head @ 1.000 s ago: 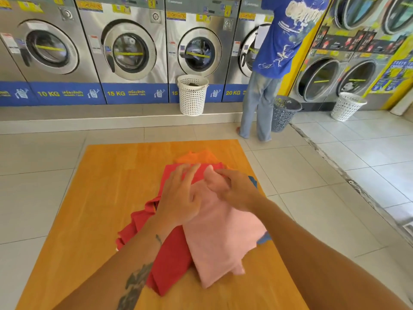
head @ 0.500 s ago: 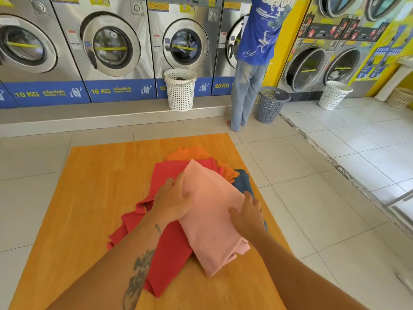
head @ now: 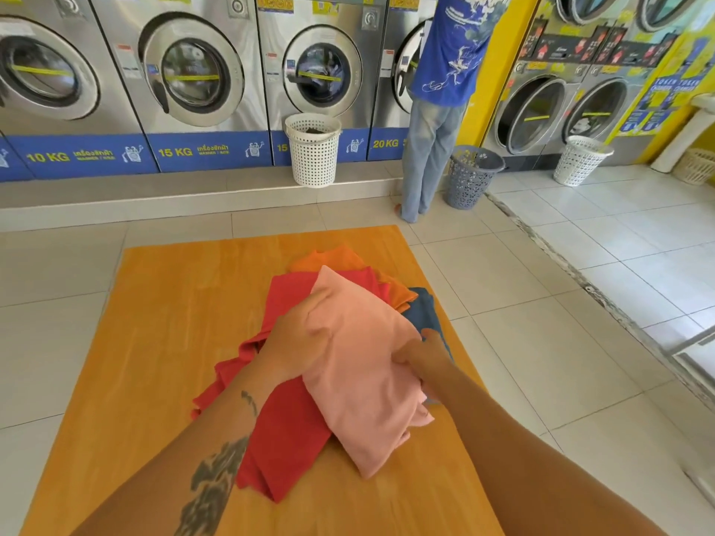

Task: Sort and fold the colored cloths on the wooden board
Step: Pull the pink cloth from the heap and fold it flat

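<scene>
Baskets [head: 313, 150] by washers, well beyond cloth pile [head: 348, 342] on board [head: 166, 323].

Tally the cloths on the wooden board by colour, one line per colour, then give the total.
Pink cloth: 1
Red cloth: 1, as far as the bunched folds show
Orange cloth: 1
Blue cloth: 1
Total: 4 cloths visible on the wooden board; any hidden beneath the pile cannot be counted.
</scene>
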Motion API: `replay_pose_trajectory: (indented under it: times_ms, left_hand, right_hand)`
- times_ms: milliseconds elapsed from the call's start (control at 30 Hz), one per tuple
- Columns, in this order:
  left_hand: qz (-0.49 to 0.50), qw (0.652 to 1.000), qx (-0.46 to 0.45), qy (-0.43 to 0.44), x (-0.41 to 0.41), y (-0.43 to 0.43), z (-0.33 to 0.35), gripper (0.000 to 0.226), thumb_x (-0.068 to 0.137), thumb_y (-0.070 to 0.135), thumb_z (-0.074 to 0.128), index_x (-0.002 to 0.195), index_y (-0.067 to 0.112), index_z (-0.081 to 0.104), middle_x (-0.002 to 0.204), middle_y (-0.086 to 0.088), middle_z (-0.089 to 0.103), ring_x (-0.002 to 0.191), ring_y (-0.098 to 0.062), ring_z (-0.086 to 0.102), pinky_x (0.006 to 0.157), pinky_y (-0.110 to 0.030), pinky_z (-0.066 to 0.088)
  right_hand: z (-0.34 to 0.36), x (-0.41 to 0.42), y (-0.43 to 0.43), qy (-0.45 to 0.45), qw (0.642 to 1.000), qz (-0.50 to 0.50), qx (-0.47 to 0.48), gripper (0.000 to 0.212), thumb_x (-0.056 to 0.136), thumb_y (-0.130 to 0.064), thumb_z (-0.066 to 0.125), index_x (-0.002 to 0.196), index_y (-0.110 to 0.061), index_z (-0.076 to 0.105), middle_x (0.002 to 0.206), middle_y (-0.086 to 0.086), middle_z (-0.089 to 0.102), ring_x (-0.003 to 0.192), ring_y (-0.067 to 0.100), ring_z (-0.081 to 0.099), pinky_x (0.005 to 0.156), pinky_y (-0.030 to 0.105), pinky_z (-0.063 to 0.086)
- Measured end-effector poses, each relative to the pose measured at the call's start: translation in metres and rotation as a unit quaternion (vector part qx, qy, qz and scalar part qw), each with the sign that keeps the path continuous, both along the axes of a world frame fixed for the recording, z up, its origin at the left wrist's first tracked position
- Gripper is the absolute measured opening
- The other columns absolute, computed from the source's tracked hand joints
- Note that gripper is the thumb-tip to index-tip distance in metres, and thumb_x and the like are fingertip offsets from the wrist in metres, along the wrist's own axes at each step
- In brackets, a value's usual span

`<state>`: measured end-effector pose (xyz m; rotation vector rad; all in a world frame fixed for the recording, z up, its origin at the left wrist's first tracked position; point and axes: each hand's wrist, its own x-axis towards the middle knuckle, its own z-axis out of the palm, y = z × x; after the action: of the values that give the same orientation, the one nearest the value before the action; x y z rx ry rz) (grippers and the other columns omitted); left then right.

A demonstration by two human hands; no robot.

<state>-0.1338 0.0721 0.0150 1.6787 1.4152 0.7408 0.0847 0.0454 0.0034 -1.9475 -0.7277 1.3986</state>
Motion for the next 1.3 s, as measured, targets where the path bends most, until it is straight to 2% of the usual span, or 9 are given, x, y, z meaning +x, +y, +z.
replay_pose_trajectory:
  times_ms: [133,267,400,567,700,833,967,1100,1300]
  left_hand:
    - [0.098,0.991,0.052,-0.080,-0.021,-0.020,0.008,0.060,0.089,0.011,0.054,0.142,0.038,0.045,0.146,0.024,0.042,0.135,0.000,0.036,0.110,-0.028,0.033]
    - [0.170,0.979,0.035,-0.105,-0.050,-0.040,0.005,0.061,0.091,0.011,0.055,0.140,0.045,0.044,0.143,0.031,0.040,0.133,0.003,0.037,0.105,-0.027,0.037]
    - [0.170,0.983,-0.038,-0.051,-0.069,-0.060,-0.012,0.060,0.089,0.009,0.051,0.142,0.039,0.045,0.142,0.019,0.044,0.125,-0.004,0.042,0.097,-0.026,0.037]
    - [0.176,0.984,-0.036,-0.022,-0.078,-0.066,-0.022,0.046,0.092,0.019,0.053,0.134,0.036,0.052,0.128,0.023,0.049,0.114,-0.003,0.047,0.087,-0.021,0.041]
    - [0.186,0.981,-0.034,-0.033,-0.076,-0.055,-0.022,0.040,0.090,0.026,0.058,0.126,0.042,0.051,0.112,0.019,0.058,0.093,-0.005,0.058,0.068,-0.022,0.042]
    - [0.140,0.990,-0.024,0.003,-0.072,-0.047,-0.023,0.040,0.091,0.025,0.054,0.128,0.040,0.051,0.112,0.016,0.061,0.093,-0.012,0.060,0.072,-0.028,0.044]
    - [0.092,0.994,-0.043,0.045,-0.071,-0.047,-0.033,0.045,0.095,0.023,0.047,0.138,0.033,0.048,0.136,0.012,0.054,0.120,-0.015,0.052,0.095,-0.033,0.042]
    - [0.062,0.995,-0.063,0.055,-0.077,-0.044,-0.037,0.046,0.094,0.019,0.047,0.138,0.030,0.050,0.141,0.011,0.051,0.128,-0.014,0.048,0.103,-0.036,0.039]
    - [0.024,0.993,-0.104,0.044,-0.087,-0.048,-0.045,0.045,0.094,0.027,0.050,0.137,0.041,0.048,0.139,0.019,0.050,0.129,-0.009,0.047,0.105,-0.037,0.040]
  right_hand:
    - [0.035,-0.012,0.018,-0.027,0.987,0.041,0.155,0.051,0.067,0.000,0.060,0.108,-0.029,0.052,0.094,-0.002,0.054,0.079,0.015,0.055,0.058,0.024,0.047]
    - [0.052,-0.029,0.039,-0.047,0.980,0.128,0.145,0.058,0.080,0.000,0.061,0.127,-0.028,0.040,0.105,-0.003,0.050,0.097,0.018,0.057,0.076,0.033,0.052]
    - [0.016,-0.043,0.023,-0.051,0.981,0.189,-0.015,0.030,0.072,-0.006,0.062,0.100,-0.007,0.050,0.087,0.007,0.049,0.072,0.022,0.050,0.066,0.039,0.046]
    - [0.000,-0.058,0.003,-0.158,0.971,0.178,0.019,0.028,0.073,-0.029,0.058,0.096,-0.012,0.060,0.098,0.005,0.062,0.092,0.026,0.060,0.076,0.038,0.050]
    - [0.001,-0.060,-0.006,-0.233,0.957,0.170,0.041,0.022,0.057,-0.037,0.046,0.066,-0.018,0.050,0.092,0.006,0.055,0.106,0.038,0.055,0.079,0.046,0.047]
    - [-0.002,-0.049,-0.021,-0.185,0.972,0.143,-0.010,0.038,0.059,-0.041,0.052,0.084,-0.013,0.054,0.103,0.006,0.050,0.105,0.036,0.055,0.076,0.046,0.044]
    - [-0.012,-0.046,-0.040,-0.187,0.971,0.129,-0.068,0.057,0.078,-0.041,0.060,0.125,-0.014,0.042,0.131,0.008,0.028,0.115,0.037,0.046,0.085,0.048,0.046]
    - [-0.011,-0.055,-0.051,-0.122,0.983,0.073,-0.114,0.066,0.086,-0.036,0.055,0.144,-0.018,0.030,0.141,0.014,0.022,0.100,0.032,0.048,0.082,0.047,0.052]
    - [-0.028,-0.059,-0.074,-0.034,0.999,0.030,-0.012,0.056,0.074,-0.039,0.067,0.122,-0.018,0.045,0.114,0.002,0.059,0.098,0.022,0.062,0.088,0.047,0.056]
